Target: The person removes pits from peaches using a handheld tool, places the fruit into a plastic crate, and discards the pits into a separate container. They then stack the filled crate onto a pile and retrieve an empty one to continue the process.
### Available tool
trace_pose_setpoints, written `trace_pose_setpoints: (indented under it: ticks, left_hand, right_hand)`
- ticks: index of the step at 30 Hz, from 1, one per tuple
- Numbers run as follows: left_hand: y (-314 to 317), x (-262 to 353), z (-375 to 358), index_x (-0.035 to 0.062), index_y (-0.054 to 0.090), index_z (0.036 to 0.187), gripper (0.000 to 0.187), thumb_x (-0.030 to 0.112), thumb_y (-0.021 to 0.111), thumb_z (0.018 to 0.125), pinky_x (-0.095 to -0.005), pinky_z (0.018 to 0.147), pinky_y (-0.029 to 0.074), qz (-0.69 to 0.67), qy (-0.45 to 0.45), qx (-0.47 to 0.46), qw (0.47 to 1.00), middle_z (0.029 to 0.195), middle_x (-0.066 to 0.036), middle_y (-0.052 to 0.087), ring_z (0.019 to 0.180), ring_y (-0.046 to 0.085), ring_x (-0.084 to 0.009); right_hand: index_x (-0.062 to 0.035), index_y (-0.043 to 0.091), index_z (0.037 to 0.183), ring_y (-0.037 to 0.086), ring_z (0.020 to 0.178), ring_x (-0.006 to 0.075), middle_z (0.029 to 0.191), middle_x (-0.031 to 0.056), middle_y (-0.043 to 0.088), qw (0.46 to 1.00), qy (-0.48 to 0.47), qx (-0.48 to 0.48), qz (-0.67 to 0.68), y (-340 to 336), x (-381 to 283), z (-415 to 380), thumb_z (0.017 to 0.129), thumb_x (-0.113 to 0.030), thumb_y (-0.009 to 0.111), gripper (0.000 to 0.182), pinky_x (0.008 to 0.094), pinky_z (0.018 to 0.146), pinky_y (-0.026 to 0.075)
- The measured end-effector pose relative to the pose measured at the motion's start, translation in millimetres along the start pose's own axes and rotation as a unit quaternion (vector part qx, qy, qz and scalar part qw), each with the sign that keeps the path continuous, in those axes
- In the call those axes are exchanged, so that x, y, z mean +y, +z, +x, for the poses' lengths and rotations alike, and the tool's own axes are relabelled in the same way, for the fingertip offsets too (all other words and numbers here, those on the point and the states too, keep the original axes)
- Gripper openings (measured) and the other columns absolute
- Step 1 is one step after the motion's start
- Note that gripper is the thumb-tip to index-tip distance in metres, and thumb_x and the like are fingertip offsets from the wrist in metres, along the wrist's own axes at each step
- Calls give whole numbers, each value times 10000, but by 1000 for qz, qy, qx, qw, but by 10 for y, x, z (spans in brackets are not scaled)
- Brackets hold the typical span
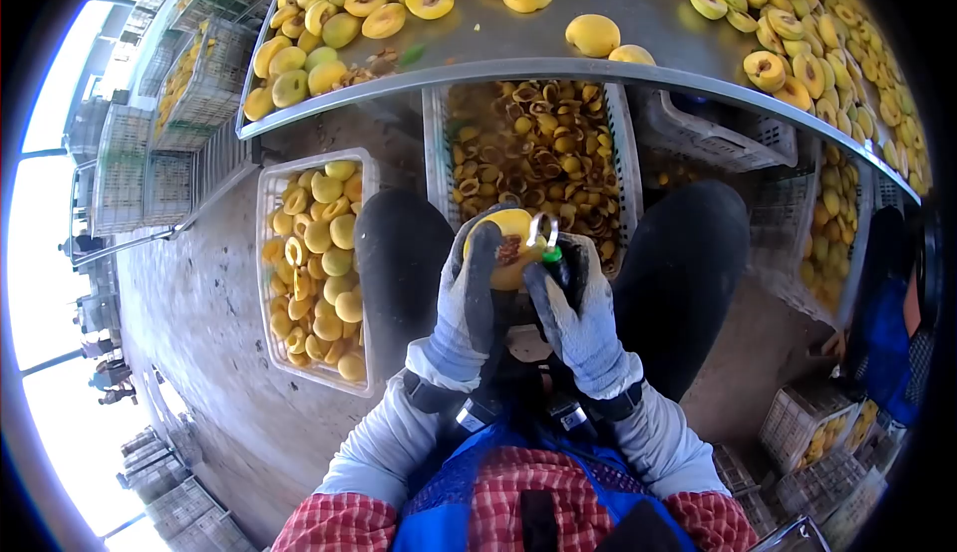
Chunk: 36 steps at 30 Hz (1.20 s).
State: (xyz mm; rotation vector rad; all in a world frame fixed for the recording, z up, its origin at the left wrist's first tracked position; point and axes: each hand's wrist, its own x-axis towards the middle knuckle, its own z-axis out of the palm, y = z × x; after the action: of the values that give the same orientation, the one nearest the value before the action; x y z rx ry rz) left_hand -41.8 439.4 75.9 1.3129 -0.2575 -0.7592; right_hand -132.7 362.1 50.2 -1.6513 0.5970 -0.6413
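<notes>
Both hands wear grey and white gloves and are close together above the lap. My left hand (467, 288) is wrapped round a yellow halved fruit (513, 223), its cut face with a reddish-brown centre showing. In my right hand (581, 303) is a pitting tool (543, 232) with a looped metal end and a green and black handle. The metal loop is at the right edge of the fruit; whether it touches is unclear. Beyond the hands, a crate (435, 143) holds many brown and yellow fruit scraps.
A metal table (498, 39) with many yellow fruits spans the top. At the left stands a white crate (371, 178) of fruit halves. Stacked crates (125, 168) line the far left. Another person's blue clothing (885, 343) shows at the right, near more crates.
</notes>
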Motion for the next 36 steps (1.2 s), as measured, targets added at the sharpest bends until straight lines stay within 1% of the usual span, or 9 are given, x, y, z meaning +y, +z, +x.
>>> trace_pose_setpoints:
  ticks: [1, 3, 5, 10, 17, 21, 26, 32, 36]
  left_hand:
    - [-10, -19, -19, 35, 500, 1232, 421, 353, 505, 956, -284, 831, 495, 50, 70, 6, 996, 1076, -97, 605, 964, 597, -175]
    - [-105, -18, 39, 14, 517, 1202, 399, 327, 516, 955, -286, 834, 492, -123, -91, 24, 988, 1059, -99, 612, 950, 602, -178]
    - [-58, -128, -7, -15, 532, 1166, 400, 326, 509, 959, -275, 835, 488, 200, 196, 23, 960, 1069, -102, 610, 937, 601, -165]
    - [-33, -120, 14, -11, 543, 1149, 340, 270, 525, 958, -262, 837, 476, 277, 254, 60, 925, 1042, -97, 616, 933, 585, -140]
    - [-80, -185, 39, -1, 548, 1137, 298, 225, 557, 943, -259, 829, 473, 31, 34, 76, 996, 1030, -93, 618, 918, 582, -135]
    - [-21, -222, 42, -6, 542, 1140, 300, 222, 554, 944, -263, 828, 474, 54, 79, 80, 992, 1030, -103, 620, 921, 583, -137]
    - [-4, -221, 63, -19, 534, 1134, 301, 204, 565, 935, -263, 807, 480, 80, 92, 82, 989, 1017, -114, 624, 902, 592, -144]
    - [-73, -203, 149, -11, 581, 1034, 214, 154, 604, 899, -251, 758, 486, 72, 3, -6, 997, 904, -82, 644, 829, 597, -114]
    - [-175, -305, 273, 5, 592, 1026, 179, 122, 603, 891, -244, 722, 500, 80, 37, -118, 989, 881, -62, 641, 801, 610, -104]
  right_hand:
    - [-4, 540, 1002, 611, 686, 264, 765, 122, 573, 999, 23, -18, -15, -31, -98, 5, 877, -162, 612, 214, 327, 547, 474]
    - [-14, 537, 962, 615, 627, 281, 703, 127, 572, 995, 70, -53, -47, -83, -208, -32, 873, -176, 615, 201, 348, 536, 477]
    - [-26, 528, 935, 613, 594, 324, 675, 156, 583, 990, 23, -59, -129, -60, -128, -56, 871, -195, 614, 200, 376, 525, 478]
    - [-17, 518, 985, 620, 668, 354, 747, 184, 600, 993, 39, -71, -92, 28, -106, -88, 889, -164, 554, 179, 393, 564, 484]
    - [23, 503, 1095, 628, 706, 332, 787, 184, 612, 990, 87, -106, 36, 44, -47, -124, 886, -145, 537, 271, 388, 634, 495]
    - [68, 491, 1141, 623, 721, 310, 823, 178, 621, 993, -69, -27, -89, 166, 327, -281, 901, -140, 518, 318, 373, 654, 491]
    - [75, 501, 1142, 617, 822, 297, 926, 196, 612, 989, 90, -87, 73, 42, -3, -128, 920, -120, 493, 295, 349, 694, 483]
    - [57, 506, 1132, 603, 838, 246, 935, 162, 598, 993, 63, -64, 73, 100, 354, -452, 924, -169, 529, 308, 319, 707, 483]
    - [-65, 544, 916, 429, 426, 97, 619, 5, 463, 626, 438, -227, 604, -173, 114, -304, 936, -550, 399, 507, 228, 371, 354]
